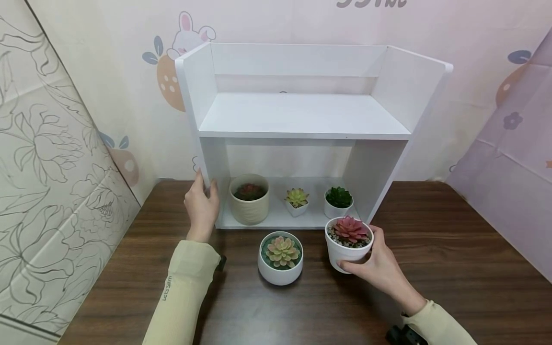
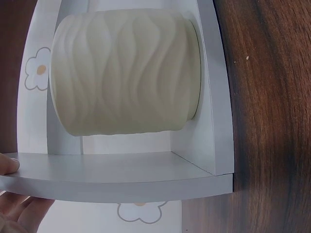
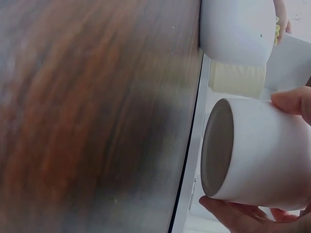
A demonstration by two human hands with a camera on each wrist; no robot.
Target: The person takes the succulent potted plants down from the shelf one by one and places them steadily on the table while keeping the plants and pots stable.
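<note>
My right hand (image 1: 381,263) grips a white pot with a red succulent (image 1: 350,231) by its side, thumb in front. In the right wrist view the underside of this white pot (image 3: 262,153) shows, raised off the table. With thumb and fingers on opposite faces, my left hand (image 1: 202,203) holds the left side panel (image 2: 121,187) of a white two-tier shelf (image 1: 304,115). Just inside that panel stands a cream pot (image 2: 126,73) with wavy ridges and a dark reddish plant. A white bowl-shaped pot with a pale succulent (image 1: 281,258) sits on the table between my hands.
On the shelf's lower board are a small white pot with a yellow-green succulent (image 1: 297,201) and a white pot with a dark green one (image 1: 338,201). The upper board (image 1: 302,112) is bare. Brown wooden tabletop (image 1: 431,239) extends on both sides; a patterned wall stands behind.
</note>
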